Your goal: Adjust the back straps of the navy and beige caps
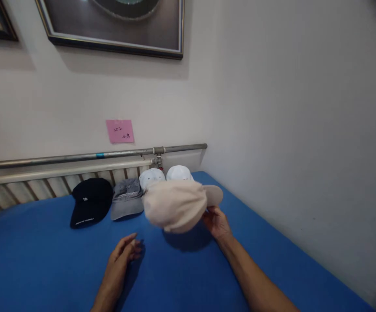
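Note:
My right hand [217, 223] grips a beige cap [176, 203] from its right side, near the brim, and holds it above the blue surface with a shadow under it. The crown sags to the left and looks slightly blurred; the brim points right. My left hand [122, 258] is left of the cap and low over the surface, fingers loosely bent and apart, with nothing in them. Behind the beige cap are two white caps, a left one [151, 177] and a right one [178, 172], both partly hidden by it. A grey cap [127, 199] and a black cap [92, 201] lie farther left.
The blue-covered surface [60, 264] runs back to a radiator [15, 193] and a metal pipe [122, 153] along the wall. A bare wall [288, 130] bounds the right side. A pink note [120, 131] and framed pictures [116, 47] hang above.

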Tool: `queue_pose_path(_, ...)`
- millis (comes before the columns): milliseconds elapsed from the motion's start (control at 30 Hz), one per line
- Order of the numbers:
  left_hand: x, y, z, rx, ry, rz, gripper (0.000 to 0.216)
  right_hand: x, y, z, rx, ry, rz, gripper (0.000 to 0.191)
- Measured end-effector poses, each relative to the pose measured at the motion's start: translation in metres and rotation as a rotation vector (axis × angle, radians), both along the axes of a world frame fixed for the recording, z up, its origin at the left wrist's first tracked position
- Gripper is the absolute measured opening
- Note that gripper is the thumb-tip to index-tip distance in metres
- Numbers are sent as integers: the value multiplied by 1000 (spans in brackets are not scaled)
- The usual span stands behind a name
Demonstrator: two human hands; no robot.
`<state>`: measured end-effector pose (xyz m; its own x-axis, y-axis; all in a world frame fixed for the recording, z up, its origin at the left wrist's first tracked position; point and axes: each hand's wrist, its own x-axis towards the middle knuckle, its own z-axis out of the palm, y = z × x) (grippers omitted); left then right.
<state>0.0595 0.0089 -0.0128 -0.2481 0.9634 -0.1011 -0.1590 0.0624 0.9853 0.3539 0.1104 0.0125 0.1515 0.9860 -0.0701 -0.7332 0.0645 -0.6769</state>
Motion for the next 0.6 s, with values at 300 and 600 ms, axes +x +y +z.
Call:
queue_pose_path(300,-6,-9,23,-219,-426,-278,48,-26,-21,9,6,-115,314,15)
queue_pose_path(600,-17,-19,33,-105,-173,-548,41,-30,-31,15,52,-121,361,12)
